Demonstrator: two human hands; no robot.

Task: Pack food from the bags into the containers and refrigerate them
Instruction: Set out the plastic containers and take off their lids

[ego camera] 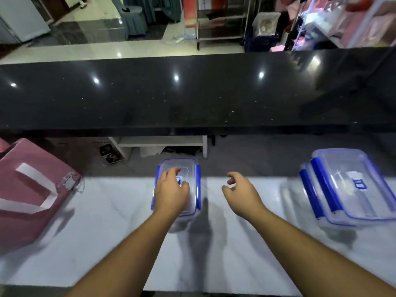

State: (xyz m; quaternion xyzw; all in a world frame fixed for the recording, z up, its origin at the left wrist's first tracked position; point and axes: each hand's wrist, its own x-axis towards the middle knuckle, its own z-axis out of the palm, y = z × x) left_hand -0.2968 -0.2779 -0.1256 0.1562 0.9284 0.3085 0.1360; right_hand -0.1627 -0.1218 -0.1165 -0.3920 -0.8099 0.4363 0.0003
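Note:
A clear plastic container with blue side clips (194, 174) stands lidded in the middle of the white marble counter (111, 221). My left hand (171, 190) rests on top of its lid, fingers loosely bent. My right hand (241, 188) hovers just right of the container, fingers loosely curled, holding nothing. At the right stand two more clear containers with blue clips (351, 187), stacked or overlapping, lids on. A pink paper bag with white handles (30, 189) lies at the left edge of the counter.
A raised black granite ledge (192, 95) runs across behind the white counter. Beyond it are a tiled floor, a metal rack (222, 20) and shelves with pink goods (351, 20). A grey fridge-like cabinet (19, 20) stands at the far left.

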